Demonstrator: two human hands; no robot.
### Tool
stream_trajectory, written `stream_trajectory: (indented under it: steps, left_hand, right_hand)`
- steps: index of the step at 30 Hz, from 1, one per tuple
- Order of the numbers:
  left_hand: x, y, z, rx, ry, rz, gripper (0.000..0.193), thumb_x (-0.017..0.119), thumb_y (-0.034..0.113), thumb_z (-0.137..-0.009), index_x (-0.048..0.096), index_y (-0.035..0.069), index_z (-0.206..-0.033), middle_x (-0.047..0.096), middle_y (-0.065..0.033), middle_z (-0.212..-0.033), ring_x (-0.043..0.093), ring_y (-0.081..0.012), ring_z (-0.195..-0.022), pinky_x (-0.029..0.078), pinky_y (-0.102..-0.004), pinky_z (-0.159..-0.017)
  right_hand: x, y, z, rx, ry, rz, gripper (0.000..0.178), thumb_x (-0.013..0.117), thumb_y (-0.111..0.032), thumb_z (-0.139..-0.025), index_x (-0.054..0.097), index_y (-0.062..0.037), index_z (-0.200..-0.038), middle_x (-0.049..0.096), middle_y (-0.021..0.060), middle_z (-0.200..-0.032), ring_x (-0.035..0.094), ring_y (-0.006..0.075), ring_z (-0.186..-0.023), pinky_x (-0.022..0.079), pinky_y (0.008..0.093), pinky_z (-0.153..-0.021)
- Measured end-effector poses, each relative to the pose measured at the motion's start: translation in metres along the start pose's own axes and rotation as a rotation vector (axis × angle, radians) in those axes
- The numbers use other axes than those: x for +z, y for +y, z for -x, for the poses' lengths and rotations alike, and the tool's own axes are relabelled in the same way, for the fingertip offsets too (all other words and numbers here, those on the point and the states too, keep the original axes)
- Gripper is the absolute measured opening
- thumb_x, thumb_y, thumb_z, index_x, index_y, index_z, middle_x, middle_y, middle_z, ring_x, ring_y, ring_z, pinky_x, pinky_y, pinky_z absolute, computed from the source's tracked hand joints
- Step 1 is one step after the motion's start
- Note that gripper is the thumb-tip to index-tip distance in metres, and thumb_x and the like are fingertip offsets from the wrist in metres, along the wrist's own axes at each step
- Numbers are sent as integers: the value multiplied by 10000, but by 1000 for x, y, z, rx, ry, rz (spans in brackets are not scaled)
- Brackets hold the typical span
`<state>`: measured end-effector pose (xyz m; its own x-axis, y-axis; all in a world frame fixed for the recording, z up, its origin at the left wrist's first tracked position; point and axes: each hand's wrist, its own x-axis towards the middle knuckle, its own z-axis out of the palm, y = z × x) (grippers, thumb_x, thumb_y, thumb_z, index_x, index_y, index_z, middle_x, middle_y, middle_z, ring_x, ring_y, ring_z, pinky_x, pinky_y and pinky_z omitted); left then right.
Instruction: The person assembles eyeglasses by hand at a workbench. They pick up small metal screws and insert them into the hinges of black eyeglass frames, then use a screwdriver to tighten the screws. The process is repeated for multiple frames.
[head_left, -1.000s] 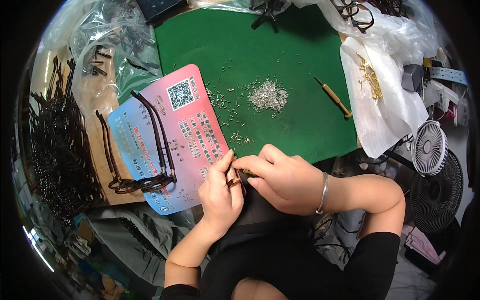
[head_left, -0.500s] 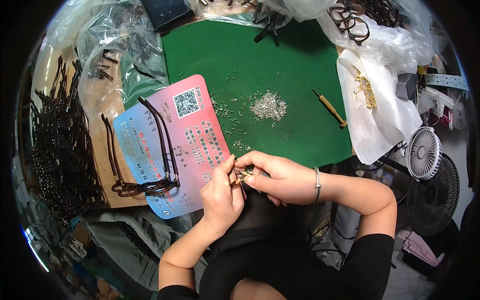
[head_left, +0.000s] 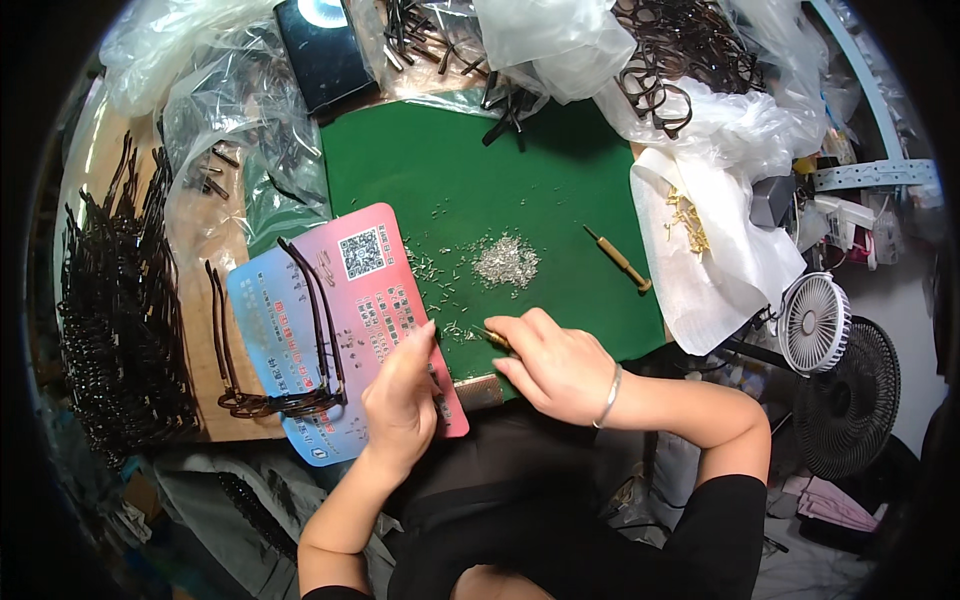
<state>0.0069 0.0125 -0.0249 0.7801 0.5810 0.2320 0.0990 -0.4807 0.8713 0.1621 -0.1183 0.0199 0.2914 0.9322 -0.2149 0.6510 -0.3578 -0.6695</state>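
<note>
My right hand (head_left: 560,370) pinches a small brass-coloured tool (head_left: 497,339), its kind mostly hidden by the fingers. The tip points at a few loose tiny screws (head_left: 458,332) at the near edge of the green mat (head_left: 570,180). Farther off lies a heap of silver screws (head_left: 505,262). My left hand (head_left: 400,400) is curled over the right edge of a pink and blue printed card (head_left: 370,330); what its closed fingers hold, if anything, is hidden. On the card rest dark eyeglass frames (head_left: 330,350), temples pointing away, with small loose parts beside them.
A brass-handled screwdriver (head_left: 620,262) lies on the mat's right side. White paper (head_left: 690,300) beyond it carries gold-coloured parts (head_left: 690,222). Many dark temples (head_left: 120,310) are piled at left. Plastic bags, more frames (head_left: 655,100) and a dark box (head_left: 322,60) line the back. Fans (head_left: 815,322) stand at right.
My hands were together over the near edge and have parted. The right hand has moved to the loose screws with the brass-coloured tool; the left has drawn left over the card. The view has shifted.
</note>
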Motion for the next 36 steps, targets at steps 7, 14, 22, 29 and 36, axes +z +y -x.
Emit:
stream_trajectory:
  steps: [7,14,22,29,36]
  left_hand:
    - [-19,0,-8,-227,-136,262,229,543,-83,-817,633,-20,-1018,676,-154,-900,669,-172,-776,529,-253,-657]
    - [-43,13,4,-474,-433,1107,680,505,229,-852,224,-49,-1405,354,-220,-1402,414,-316,-1258,361,-395,-1002]
    - [-36,4,21,-517,-286,964,528,467,-178,-772,410,-45,-1280,519,-197,-1238,523,-268,-1146,418,-353,-967]
    - [-22,23,-7,-706,-219,466,117,572,85,-902,598,-24,-933,662,-78,-782,625,-104,-654,499,-207,-557]
    - [-24,17,-13,-312,-95,-242,83,591,12,-831,546,-6,-898,593,-173,-800,600,-334,-699,469,-378,-615]
  right_hand:
    - [-9,19,-8,60,25,-162,262,534,-229,-873,495,-34,-1043,559,185,-916,591,353,-784,490,421,-700]
    - [-116,68,-75,174,497,635,122,538,-116,-799,531,-15,-869,596,187,-838,616,366,-717,510,435,-642]
    - [-123,112,-99,355,540,893,189,575,-127,-769,479,-55,-914,612,166,-785,624,364,-655,514,454,-583]
    - [-127,68,-35,270,591,514,222,585,-129,-775,467,-41,-940,620,194,-786,607,376,-710,479,445,-632]
    - [-46,-11,25,22,-84,-502,190,627,-55,-765,577,-20,-945,607,88,-850,613,172,-742,487,271,-659]
